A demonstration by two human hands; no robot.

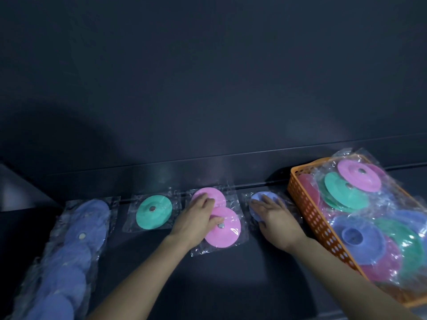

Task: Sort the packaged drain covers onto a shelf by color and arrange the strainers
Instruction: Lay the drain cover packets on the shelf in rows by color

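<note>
Two pink packaged drain covers overlap on the dark shelf: the front pink cover (225,229) and the rear pink cover (212,195). My left hand (195,219) lies on both with fingers spread, its thumb near the front cover's metal centre. My right hand (275,214) rests flat on a lilac packaged cover (260,196) just to the right. A green packaged cover (154,211) lies left of the pink pair. At the far left a row of several blue packaged covers (76,245) runs toward me.
An orange perforated basket (316,218) stands at the right, heaped with several bagged covers in pink, green, blue and dark red. The shelf's back lip (208,179) runs behind the row. Dark shelf surface (242,285) lies in front between my arms.
</note>
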